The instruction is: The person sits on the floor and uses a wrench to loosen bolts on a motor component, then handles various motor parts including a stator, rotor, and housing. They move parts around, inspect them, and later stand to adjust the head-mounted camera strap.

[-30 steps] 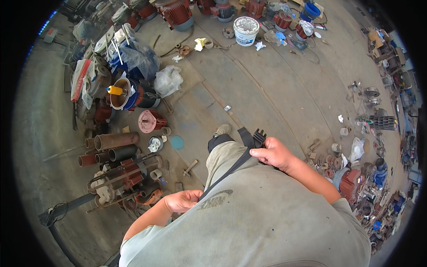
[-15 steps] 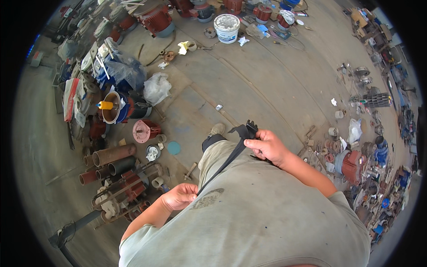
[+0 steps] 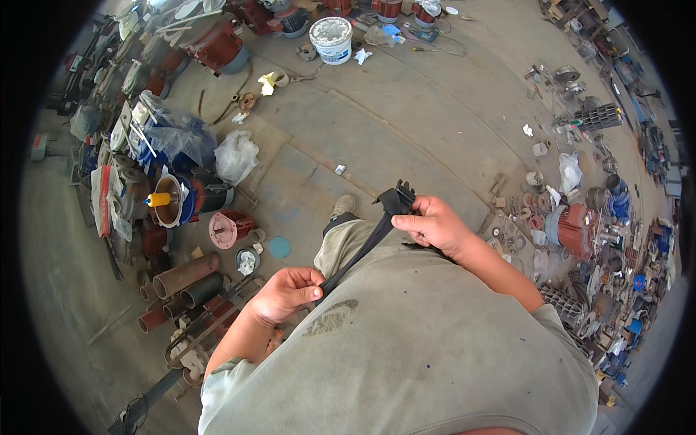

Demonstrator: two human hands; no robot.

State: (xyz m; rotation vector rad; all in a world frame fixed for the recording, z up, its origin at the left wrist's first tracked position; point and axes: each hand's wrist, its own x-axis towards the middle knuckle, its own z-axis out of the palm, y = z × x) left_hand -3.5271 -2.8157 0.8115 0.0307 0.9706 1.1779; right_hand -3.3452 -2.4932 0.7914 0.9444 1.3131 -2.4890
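A long black strap (image 3: pixel 362 251) is stretched slantwise in front of my shirt. Its lower left end is pinched between the thumb and fingers of my left hand (image 3: pixel 291 293). At the upper right, my right hand (image 3: pixel 433 223) grips the other end, where a bunched black piece with short prongs sticks up past the fingers; I cannot make out exactly what that piece is. Below the strap, the grey-green shirt shows a dark stain near my left hand. My shoe (image 3: pixel 344 206) rests on the floor beyond the strap.
Motors, pipes (image 3: pixel 190 277) and a plastic bag (image 3: pixel 236 157) crowd the floor at left. A white bucket (image 3: pixel 331 40) stands ahead among red motors. To the right lie a red motor (image 3: pixel 573 230) and many scattered metal parts. A turquoise disc (image 3: pixel 279 247) lies near my foot.
My left hand has moved up slightly with its end of the strap. The black piece at my right hand has turned and looks more bunched. The view has shifted a little.
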